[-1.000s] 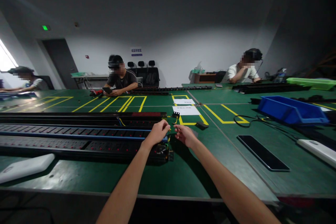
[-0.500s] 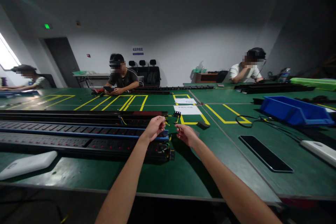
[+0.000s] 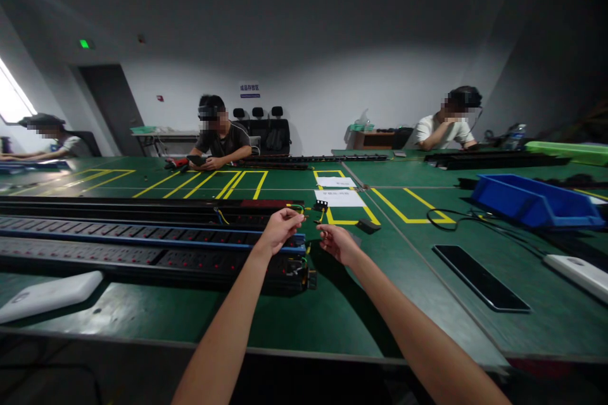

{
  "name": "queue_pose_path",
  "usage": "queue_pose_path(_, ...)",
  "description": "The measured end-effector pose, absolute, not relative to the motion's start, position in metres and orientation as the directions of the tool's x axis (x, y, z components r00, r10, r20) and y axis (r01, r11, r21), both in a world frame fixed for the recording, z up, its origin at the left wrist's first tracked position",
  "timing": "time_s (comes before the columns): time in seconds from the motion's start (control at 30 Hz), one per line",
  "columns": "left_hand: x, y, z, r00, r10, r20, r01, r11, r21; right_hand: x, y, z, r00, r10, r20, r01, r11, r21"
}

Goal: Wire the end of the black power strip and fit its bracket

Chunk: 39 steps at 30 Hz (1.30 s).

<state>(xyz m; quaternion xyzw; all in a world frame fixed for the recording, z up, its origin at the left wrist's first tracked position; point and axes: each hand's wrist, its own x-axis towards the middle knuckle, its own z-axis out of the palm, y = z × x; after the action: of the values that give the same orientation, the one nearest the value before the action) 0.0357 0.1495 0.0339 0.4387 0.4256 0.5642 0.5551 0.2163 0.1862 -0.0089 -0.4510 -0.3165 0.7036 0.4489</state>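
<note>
My left hand (image 3: 280, 231) is closed in a pinch at the right-hand ends of the long socket strips, on a thin yellow-green wire (image 3: 298, 207) by its fingertips. Just to the right, my right hand (image 3: 338, 243) is also closed, thumb and finger together; what they hold is too small to make out. A small black bracket (image 3: 322, 205) with a yellow wire (image 3: 323, 216) hanging from it stands just beyond the right fingertips. Below the left hand lie a blue-edged socket strip (image 3: 190, 235) and a black socket strip (image 3: 199, 264), with wires at the nearer one's end.
White paper sheets (image 3: 338, 198) and a small black block (image 3: 368, 226) lie ahead on the green table (image 3: 408, 285). A phone (image 3: 479, 277), a blue bin (image 3: 536, 201) and a cable (image 3: 503, 238) are to the right. A white device (image 3: 52, 296) lies front left. Several people sit across the table.
The left fingertips have shifted slightly right, towards the right hand, and the yellow ends that showed at them are now mostly covered. My right hand has stayed almost still.
</note>
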Motion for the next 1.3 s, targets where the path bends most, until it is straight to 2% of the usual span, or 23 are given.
queue_pose_path(0.37,0.037,0.151,0.033,-0.039,0.998,-0.045,-0.287,0.031,0.957,0.214,0.184,-0.008,-0.206,0.925,-0.320,-0.336,-0.374,-0.864)
queue_pose_path(0.53,0.039,0.149,0.033,-0.053,0.999,0.008,-0.187,-0.018,0.982,0.212,0.183,-0.007,-0.199,0.925,-0.323,-0.331,-0.374,-0.867)
queue_pose_path(0.73,0.039,0.146,0.031,0.029,0.995,0.091,-0.115,-0.087,0.990,0.212,0.183,-0.008,-0.204,0.927,-0.313,-0.334,-0.367,-0.868)
queue_pose_path(0.97,0.036,0.146,0.032,0.083,0.974,0.210,0.086,-0.217,0.972,0.212,0.185,-0.010,-0.208,0.931,-0.301,-0.342,-0.357,-0.869)
queue_pose_path(1.13,0.033,0.145,0.036,0.164,0.956,0.244,0.208,-0.275,0.939,0.212,0.186,-0.009,-0.211,0.929,-0.304,-0.334,-0.361,-0.871)
queue_pose_path(1.3,0.028,0.147,0.032,0.153,0.934,0.322,0.478,-0.355,0.803,0.212,0.187,-0.009,-0.196,0.927,-0.319,-0.327,-0.368,-0.870)
